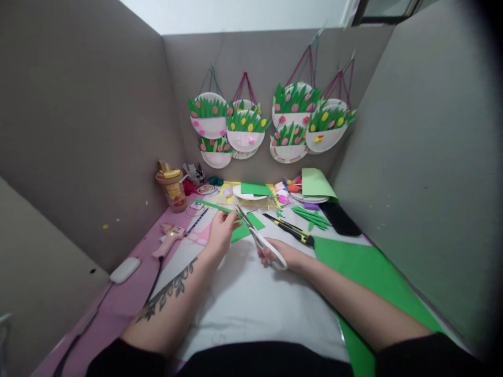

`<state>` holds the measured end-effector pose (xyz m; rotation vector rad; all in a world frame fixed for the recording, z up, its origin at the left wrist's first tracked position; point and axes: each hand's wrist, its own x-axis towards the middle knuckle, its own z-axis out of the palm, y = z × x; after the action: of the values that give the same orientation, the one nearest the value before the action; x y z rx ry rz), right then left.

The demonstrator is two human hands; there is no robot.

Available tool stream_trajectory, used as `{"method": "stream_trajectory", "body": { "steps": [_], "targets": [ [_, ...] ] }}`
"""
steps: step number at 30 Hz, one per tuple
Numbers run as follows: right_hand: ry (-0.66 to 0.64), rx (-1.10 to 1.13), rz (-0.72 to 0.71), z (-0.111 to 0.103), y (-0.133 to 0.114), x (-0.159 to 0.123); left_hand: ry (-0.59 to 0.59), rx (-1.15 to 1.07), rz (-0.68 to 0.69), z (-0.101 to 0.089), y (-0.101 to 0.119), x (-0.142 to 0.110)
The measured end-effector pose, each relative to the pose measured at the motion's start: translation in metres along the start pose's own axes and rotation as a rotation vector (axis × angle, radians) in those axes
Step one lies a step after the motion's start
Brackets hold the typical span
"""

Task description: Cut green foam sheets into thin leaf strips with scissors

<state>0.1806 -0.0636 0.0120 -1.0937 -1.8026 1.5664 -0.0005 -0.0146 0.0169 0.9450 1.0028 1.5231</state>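
My left hand [222, 229] is closed with its fingertips pinching a long, narrow green paper strip [212, 204], which sticks out to the left. White-handled scissors [257, 236] are in my right hand [280, 252], its fingers wrapped at the handles. Their blades point up and left, with the tips beside my left fingertips at the strip. Whether the blades touch the paper I cannot tell. Beneath my hands lies another piece of green paper [255, 222] on the white work surface [243, 293].
A black-and-yellow utility knife [293, 231], cut green paper pieces [310, 217] and a large green sheet [353, 262] lie right. A pink glue gun [170, 242] and a drink cup [173, 189] stand left. Decorated paper plates [245, 140] hang on the back partition.
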Motion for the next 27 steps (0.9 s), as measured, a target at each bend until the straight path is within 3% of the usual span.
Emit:
{"method": "stream_trajectory", "body": {
  "steps": [27],
  "targets": [
    [0.042,-0.001,0.004,-0.001,0.013,0.005,-0.021,0.047,-0.003,-0.002,0.002,0.002]
  ]
}}
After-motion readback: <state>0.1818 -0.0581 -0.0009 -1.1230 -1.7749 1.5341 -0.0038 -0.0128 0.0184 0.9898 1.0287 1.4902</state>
